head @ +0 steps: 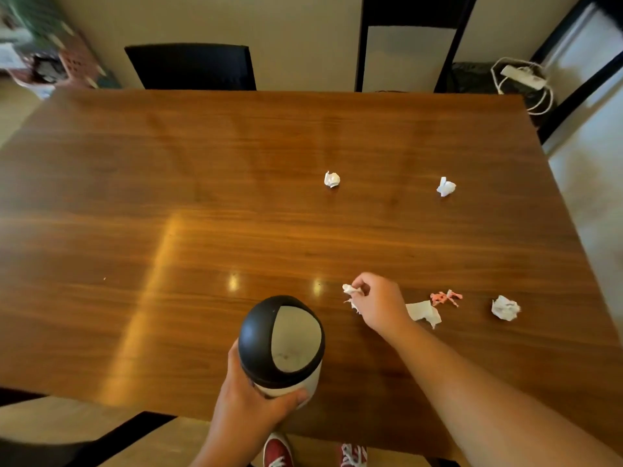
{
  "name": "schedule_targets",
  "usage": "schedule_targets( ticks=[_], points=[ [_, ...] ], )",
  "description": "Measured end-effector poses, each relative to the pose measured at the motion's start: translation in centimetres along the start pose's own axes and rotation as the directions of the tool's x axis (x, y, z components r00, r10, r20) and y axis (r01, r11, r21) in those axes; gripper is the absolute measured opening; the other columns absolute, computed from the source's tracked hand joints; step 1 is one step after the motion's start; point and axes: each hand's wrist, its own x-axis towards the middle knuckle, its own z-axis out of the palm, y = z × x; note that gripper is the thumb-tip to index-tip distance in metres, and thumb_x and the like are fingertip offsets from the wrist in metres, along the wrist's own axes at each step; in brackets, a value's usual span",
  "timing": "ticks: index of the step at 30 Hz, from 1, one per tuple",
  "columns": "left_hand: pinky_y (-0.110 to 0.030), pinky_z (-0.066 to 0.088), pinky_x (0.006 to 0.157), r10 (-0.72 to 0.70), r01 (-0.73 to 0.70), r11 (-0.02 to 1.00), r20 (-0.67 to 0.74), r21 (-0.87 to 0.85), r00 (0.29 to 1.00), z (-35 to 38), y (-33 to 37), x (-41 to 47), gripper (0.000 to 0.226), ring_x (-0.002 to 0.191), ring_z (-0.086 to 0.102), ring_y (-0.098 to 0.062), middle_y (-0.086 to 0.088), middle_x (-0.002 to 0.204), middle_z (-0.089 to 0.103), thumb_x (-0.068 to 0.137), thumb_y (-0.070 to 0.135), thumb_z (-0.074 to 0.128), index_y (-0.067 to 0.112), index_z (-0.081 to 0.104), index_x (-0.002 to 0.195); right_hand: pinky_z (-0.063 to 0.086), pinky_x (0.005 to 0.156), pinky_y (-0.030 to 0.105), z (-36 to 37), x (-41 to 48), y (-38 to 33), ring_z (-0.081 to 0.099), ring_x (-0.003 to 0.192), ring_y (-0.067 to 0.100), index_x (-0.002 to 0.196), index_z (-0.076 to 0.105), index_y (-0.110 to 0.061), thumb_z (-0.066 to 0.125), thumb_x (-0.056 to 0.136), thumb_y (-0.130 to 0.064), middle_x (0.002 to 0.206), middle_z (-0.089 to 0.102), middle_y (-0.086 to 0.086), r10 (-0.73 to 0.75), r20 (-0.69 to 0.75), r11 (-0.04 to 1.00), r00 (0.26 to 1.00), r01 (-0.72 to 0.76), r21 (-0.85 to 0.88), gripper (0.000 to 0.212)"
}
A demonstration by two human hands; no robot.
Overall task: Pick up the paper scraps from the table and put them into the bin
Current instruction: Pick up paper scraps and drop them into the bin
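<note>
A small white bin (286, 382) with a black domed lid (256, 335) stands near the table's front edge, and my left hand (249, 406) grips its body. My right hand (381, 305) hovers just right of the bin, pinching a white paper scrap (350, 290) between its fingertips. Other scraps lie on the wooden table (168, 230): a flat white piece (425, 312) beside my right wrist, a pink shred (445, 297), a crumpled white ball (505, 308) at the right, and two small white wads further back (332, 179) (445, 187).
A dark chair (192, 67) stands at the far side of the table. A power strip with a white cable (522, 77) lies on the floor at the back right. My red shoes (278, 451) show below the table's front edge.
</note>
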Motion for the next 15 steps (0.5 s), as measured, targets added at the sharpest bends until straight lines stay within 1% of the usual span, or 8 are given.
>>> schedule_targets(
  ticks=[2, 3, 6, 9, 11, 12, 13, 15],
  points=[
    [-0.014, 0.046, 0.079, 0.001, -0.001, 1.000, 0.026, -0.003, 1.000, 0.2, 0.1, 0.2, 0.111, 0.108, 0.051, 0.028, 0.052, 0.119, 0.050, 0.025, 0.074, 0.093, 0.087, 0.025, 0.112, 0.053, 0.058, 0.028, -0.3, -2.6, 0.5, 0.063, 0.068, 0.009, 0.085, 0.065, -0.028, 0.066, 0.090, -0.023, 0.077, 0.066, -0.009, 0.028, 0.014, 0.996, 0.999, -0.029, 0.086, 0.007],
    [-0.014, 0.046, 0.079, -0.005, 0.005, 1.000, 0.036, -0.008, 0.999, 0.3, 0.1, 0.3, 0.111, 0.107, 0.051, 0.028, 0.052, 0.118, 0.050, 0.024, 0.074, 0.093, 0.087, 0.025, 0.111, 0.052, 0.057, 0.027, -0.6, -3.8, 0.6, 0.063, 0.067, 0.009, 0.081, 0.065, -0.030, 0.067, 0.088, -0.025, 0.074, 0.067, -0.009, 0.039, 0.020, 0.992, 0.999, -0.041, 0.120, 0.009],
    [-0.015, 0.046, 0.081, -0.032, 0.033, 0.999, 0.069, -0.016, 0.997, 0.7, 0.3, 0.6, 0.110, 0.106, 0.052, 0.027, 0.048, 0.117, 0.053, 0.022, 0.075, 0.092, 0.088, 0.024, 0.107, 0.050, 0.055, 0.022, -2.5, -6.4, -0.1, 0.064, 0.069, 0.007, 0.079, 0.067, -0.034, 0.068, 0.087, -0.024, 0.075, 0.069, -0.009, 0.040, -0.018, 0.976, 0.999, -0.035, 0.216, 0.013],
    [-0.014, 0.044, 0.083, -0.054, 0.056, 0.998, 0.081, -0.019, 0.995, 1.2, 0.7, 1.0, 0.110, 0.105, 0.051, 0.027, 0.035, 0.118, 0.058, 0.021, 0.075, 0.091, 0.088, 0.024, 0.107, 0.051, 0.052, 0.015, -6.1, -7.6, -2.7, 0.067, 0.071, 0.001, 0.082, 0.064, -0.041, 0.069, 0.087, -0.024, 0.081, 0.070, -0.011, -0.006, -0.120, 0.959, 0.993, 0.040, 0.280, 0.019],
    [-0.011, 0.043, 0.080, -0.028, 0.029, 1.000, 0.080, -0.012, 0.996, 1.6, 1.0, 1.3, 0.109, 0.105, 0.051, 0.028, 0.039, 0.118, 0.057, 0.023, 0.076, 0.090, 0.088, 0.024, 0.109, 0.049, 0.050, 0.010, -9.1, -8.3, -5.2, 0.067, 0.068, -0.002, 0.082, 0.065, -0.042, 0.071, 0.087, -0.022, 0.080, 0.072, -0.011, -0.065, -0.231, 0.922, 0.971, 0.147, 0.358, 0.021],
    [-0.012, 0.043, 0.081, -0.016, 0.017, 1.000, 0.083, -0.011, 0.996, 1.8, 1.2, 1.4, 0.108, 0.107, 0.052, 0.026, 0.042, 0.119, 0.056, 0.025, 0.076, 0.090, 0.087, 0.023, 0.110, 0.049, 0.050, 0.010, -10.6, -8.7, -6.5, 0.068, 0.067, -0.001, 0.082, 0.066, -0.042, 0.071, 0.086, -0.022, 0.079, 0.073, -0.011, -0.104, -0.317, 0.896, 0.943, 0.228, 0.382, 0.021],
    [-0.012, 0.044, 0.082, -0.006, 0.008, 1.000, 0.088, -0.015, 0.996, 2.1, 1.4, 1.5, 0.109, 0.109, 0.052, 0.024, 0.044, 0.120, 0.054, 0.027, 0.076, 0.090, 0.086, 0.023, 0.112, 0.050, 0.051, 0.011, -12.1, -9.2, -7.7, 0.068, 0.067, 0.002, 0.084, 0.068, -0.042, 0.072, 0.086, -0.022, 0.080, 0.073, -0.012, -0.147, -0.412, 0.866, 0.899, 0.318, 0.386, 0.020],
    [-0.011, 0.046, 0.079, 0.014, -0.013, 1.000, 0.086, -0.022, 0.996, 2.7, 1.9, 1.8, 0.110, 0.111, 0.054, 0.021, 0.043, 0.123, 0.054, 0.030, 0.075, 0.091, 0.082, 0.024, 0.118, 0.054, 0.055, 0.013, -14.3, -10.2, -9.7, 0.069, 0.070, 0.007, 0.090, 0.068, -0.042, 0.070, 0.087, -0.024, 0.084, 0.073, -0.014, -0.226, -0.583, 0.792, 0.780, 0.496, 0.356, 0.019]
  ],
)
